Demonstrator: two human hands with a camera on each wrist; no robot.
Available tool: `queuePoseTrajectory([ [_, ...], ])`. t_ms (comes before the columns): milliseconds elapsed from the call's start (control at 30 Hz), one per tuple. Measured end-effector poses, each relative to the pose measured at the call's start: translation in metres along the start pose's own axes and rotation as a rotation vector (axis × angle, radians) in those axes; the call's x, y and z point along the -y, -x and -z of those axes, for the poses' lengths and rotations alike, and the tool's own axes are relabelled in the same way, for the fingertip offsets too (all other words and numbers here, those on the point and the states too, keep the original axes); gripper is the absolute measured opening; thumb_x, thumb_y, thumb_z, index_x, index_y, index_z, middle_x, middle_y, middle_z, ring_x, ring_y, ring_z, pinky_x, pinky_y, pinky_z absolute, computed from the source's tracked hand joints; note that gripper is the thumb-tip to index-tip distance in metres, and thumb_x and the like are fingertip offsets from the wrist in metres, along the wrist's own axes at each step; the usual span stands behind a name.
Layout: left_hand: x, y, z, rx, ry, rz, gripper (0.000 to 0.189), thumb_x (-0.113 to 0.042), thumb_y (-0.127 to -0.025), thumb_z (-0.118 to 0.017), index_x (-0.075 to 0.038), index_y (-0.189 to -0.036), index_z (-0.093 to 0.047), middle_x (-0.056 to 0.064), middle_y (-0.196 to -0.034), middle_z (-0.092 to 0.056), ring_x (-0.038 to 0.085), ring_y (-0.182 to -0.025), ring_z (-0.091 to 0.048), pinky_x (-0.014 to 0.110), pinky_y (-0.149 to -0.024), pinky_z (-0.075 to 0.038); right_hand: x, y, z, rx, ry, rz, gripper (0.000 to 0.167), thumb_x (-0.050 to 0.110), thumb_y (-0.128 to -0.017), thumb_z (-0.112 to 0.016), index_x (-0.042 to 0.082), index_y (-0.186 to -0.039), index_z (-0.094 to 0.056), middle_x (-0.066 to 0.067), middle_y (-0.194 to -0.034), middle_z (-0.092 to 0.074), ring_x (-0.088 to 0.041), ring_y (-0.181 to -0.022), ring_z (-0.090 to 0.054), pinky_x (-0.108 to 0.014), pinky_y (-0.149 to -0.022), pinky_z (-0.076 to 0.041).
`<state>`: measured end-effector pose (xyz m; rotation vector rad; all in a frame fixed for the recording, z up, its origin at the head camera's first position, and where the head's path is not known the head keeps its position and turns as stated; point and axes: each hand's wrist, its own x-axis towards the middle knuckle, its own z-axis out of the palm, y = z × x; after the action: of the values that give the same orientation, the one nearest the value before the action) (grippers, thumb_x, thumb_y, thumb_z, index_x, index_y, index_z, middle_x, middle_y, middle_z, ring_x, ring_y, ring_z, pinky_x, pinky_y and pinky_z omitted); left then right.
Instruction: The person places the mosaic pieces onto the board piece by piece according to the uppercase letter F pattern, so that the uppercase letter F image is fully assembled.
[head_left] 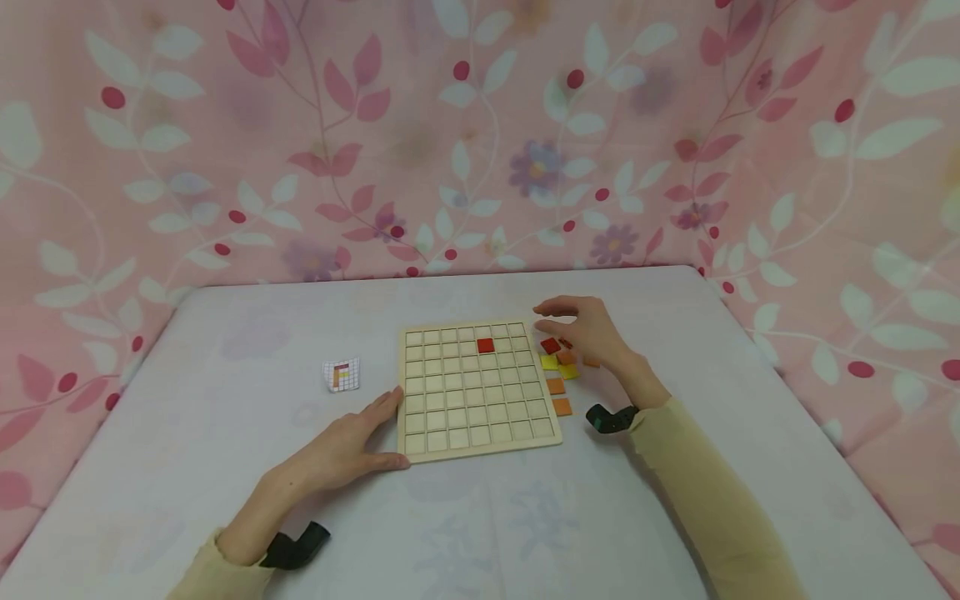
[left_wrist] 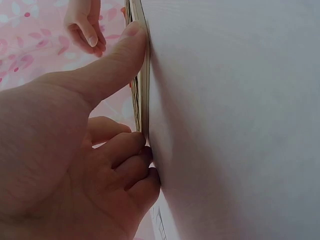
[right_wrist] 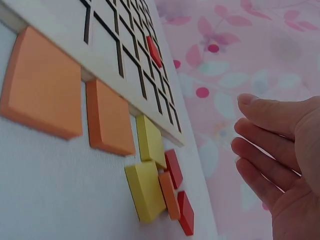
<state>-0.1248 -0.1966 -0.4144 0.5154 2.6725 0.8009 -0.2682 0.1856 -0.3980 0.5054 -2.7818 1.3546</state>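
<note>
Free room over board (head_left: pixel 477 392), tiles (head_left: pixel 567 372) alongside

The head view looks forward and down from the near side of the table (head_left: pixel 487 533), set well back, framing the whole grid board (head_left: pixel 435 387). The left wrist view, close and rolled sideways, sees the board edge-on and shares the right hand (head_left: pixel 588 329) with the head view. The right wrist view, also close and rolled, faces the far floral cloth (head_left: pixel 420 142); it and the head view share the red tile (head_left: pixel 485 345).
</note>
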Motion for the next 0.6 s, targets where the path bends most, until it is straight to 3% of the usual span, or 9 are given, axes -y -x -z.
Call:
queuePoseTrajectory([
  [267,0.0,0.0,0.0,-0.004,-0.004,-0.007,0.102,-0.051,-0.083,-0.077,-0.01,-0.159,-0.025,0.017,-0.163,-0.027,0.04,-0.147,-0.031,0.06,-0.114,-0.032,-0.023,0.011,0.022,-0.029,0.07,-0.018,0.035,0.033,-0.091,-0.075,0.014,-0.12,-0.072,-0.003,-0.121,-0.071,-0.026,-0.12,-0.061,-0.05,-0.102,-0.048],
  [600,0.001,0.001,-0.001,-0.007,0.0,-0.016,0.101,-0.052,-0.083,-0.076,-0.009,-0.159,-0.025,0.017,-0.163,-0.027,0.041,-0.147,-0.031,0.06,-0.113,-0.032,-0.042,0.023,0.032,-0.051,0.069,-0.074,0.035,0.029,-0.092,-0.074,0.011,-0.121,-0.071,-0.009,-0.124,-0.069,-0.031,-0.122,-0.058,-0.053,-0.102,-0.047],
])
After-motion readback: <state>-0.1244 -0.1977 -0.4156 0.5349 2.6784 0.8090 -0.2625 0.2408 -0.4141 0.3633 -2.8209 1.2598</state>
